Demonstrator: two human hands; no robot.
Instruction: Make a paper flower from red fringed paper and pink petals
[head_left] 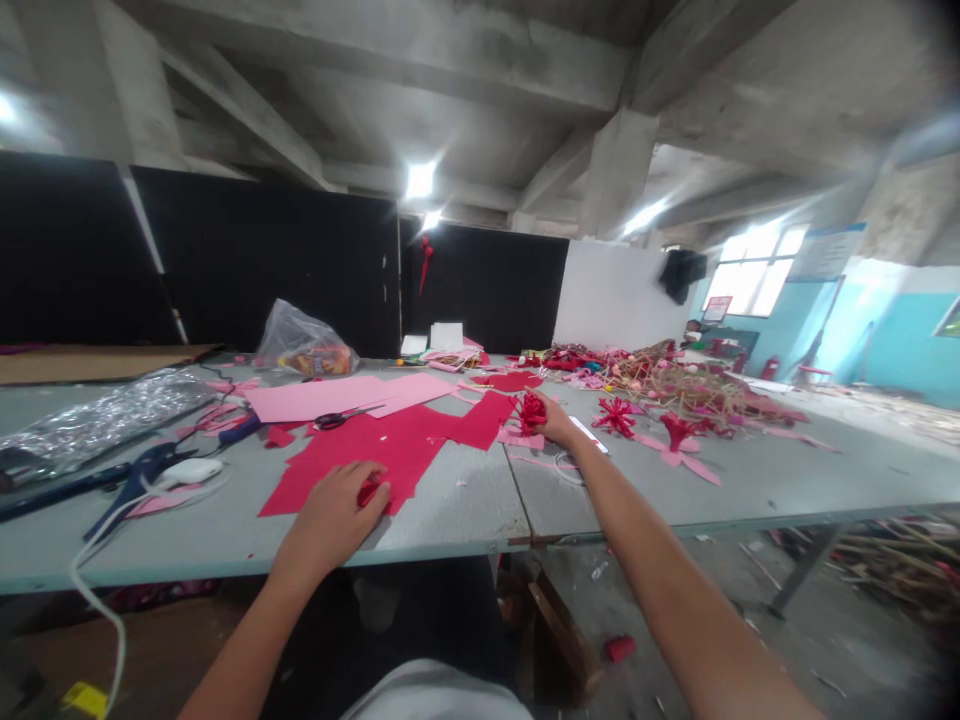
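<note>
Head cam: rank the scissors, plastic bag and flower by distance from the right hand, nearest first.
From the right hand:
1. Flower: to its right.
2. Scissors: to its left.
3. Plastic bag: farther left, toward the back.

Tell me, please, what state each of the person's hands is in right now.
Left hand: closed, holding a small red paper piece.
Right hand: closed, holding a spiky red paper flower.
</note>
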